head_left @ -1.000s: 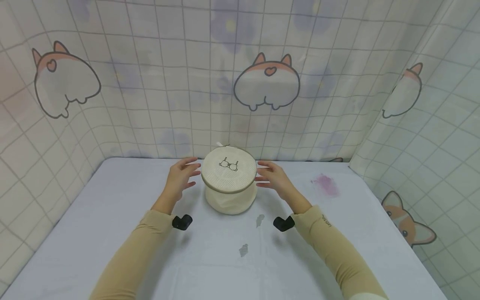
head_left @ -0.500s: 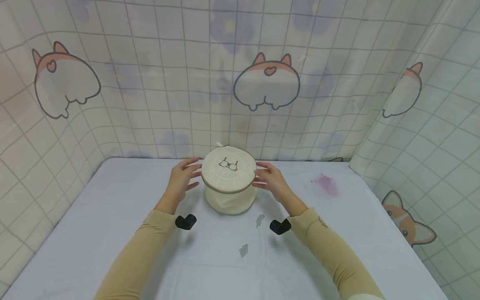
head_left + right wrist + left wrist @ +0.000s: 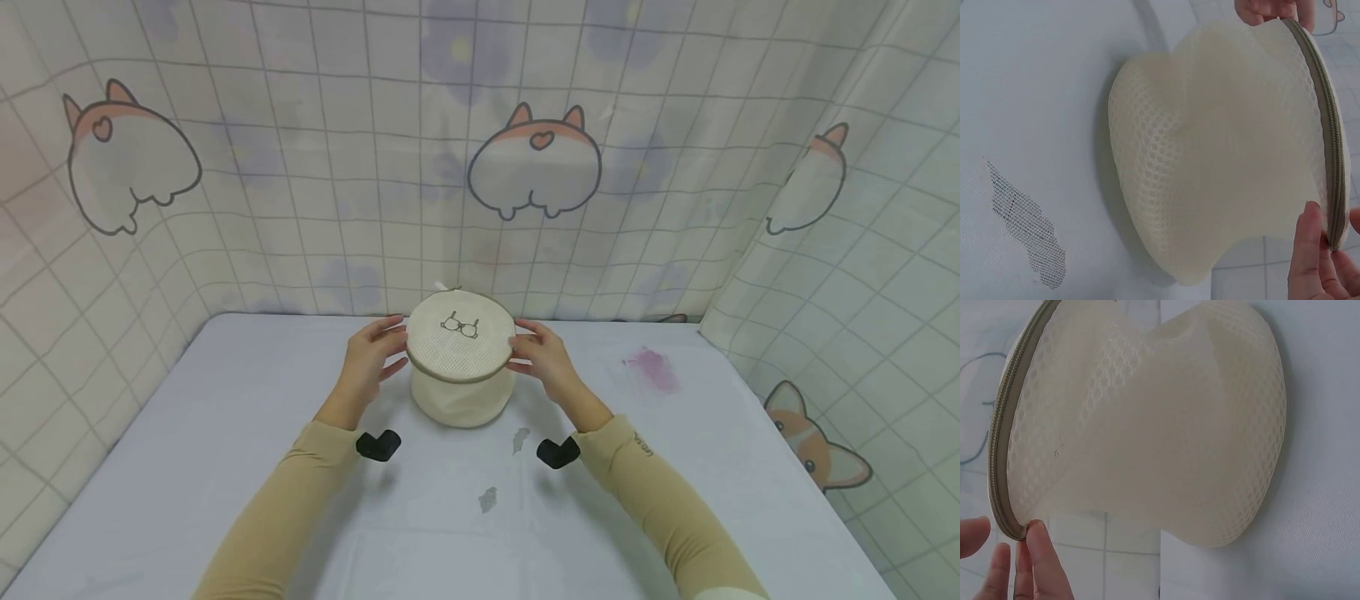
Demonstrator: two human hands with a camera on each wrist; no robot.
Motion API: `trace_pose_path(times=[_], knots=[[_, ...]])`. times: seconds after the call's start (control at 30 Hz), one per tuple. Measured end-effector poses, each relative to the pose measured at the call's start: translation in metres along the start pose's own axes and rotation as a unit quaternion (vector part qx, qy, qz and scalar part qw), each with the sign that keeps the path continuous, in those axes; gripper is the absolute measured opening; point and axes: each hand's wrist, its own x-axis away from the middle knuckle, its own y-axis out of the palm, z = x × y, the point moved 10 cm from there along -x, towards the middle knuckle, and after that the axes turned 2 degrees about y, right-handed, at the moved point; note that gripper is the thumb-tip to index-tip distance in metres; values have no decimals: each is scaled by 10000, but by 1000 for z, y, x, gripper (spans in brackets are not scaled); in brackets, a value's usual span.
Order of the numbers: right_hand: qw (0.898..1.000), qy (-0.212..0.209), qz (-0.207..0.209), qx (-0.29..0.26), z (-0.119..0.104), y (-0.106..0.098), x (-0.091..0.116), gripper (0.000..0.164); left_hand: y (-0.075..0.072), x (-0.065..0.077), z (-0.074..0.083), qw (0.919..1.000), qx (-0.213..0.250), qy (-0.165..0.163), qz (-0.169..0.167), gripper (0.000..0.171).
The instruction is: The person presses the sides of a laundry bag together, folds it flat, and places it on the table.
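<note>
A cream mesh laundry bag (image 3: 459, 402) stands upright on the table, its round lid (image 3: 431, 343) printed with a small bra drawing. A zipper (image 3: 999, 444) runs round the lid's edge. My left hand (image 3: 365, 364) holds the lid's rim from the left, with the thumb below the rim and fingers beside it. On the opposite side my right hand (image 3: 550, 364) holds the rim, its thumb (image 3: 1305, 247) under the edge. The bag's soft side wall sags inward in both wrist views. What is inside it cannot be seen.
A white cloth covers the table (image 3: 247, 417), with two grey patches (image 3: 487, 500) in front of the bag and a pink stain (image 3: 652, 369) to its right. A grid-patterned curtain (image 3: 337, 208) with cartoon corgis hangs behind and at the sides.
Both hands have moved inward to the bag's rim, the left one rightward and the right one leftward. The lid has shifted slightly up and to the right; the base stays in place.
</note>
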Motion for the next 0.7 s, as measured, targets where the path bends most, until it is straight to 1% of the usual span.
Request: trace_pose_path(times=[0.2,0.4,0.53,0.7], knots=[[9999,23,-122,24,-3,3,0,56,3,-1,2,10000,7,44,-16,52],[9999,-4,-138,88,-9,5,3,57,3,1,3,10000,-32,-6,5,51],[9998,14,-126,122,-11,5,3,58,4,2,4,9998,181,-100,5,52],[9998,35,-120,164,-11,3,1,57,6,3,3,9985,446,-317,30,54]])
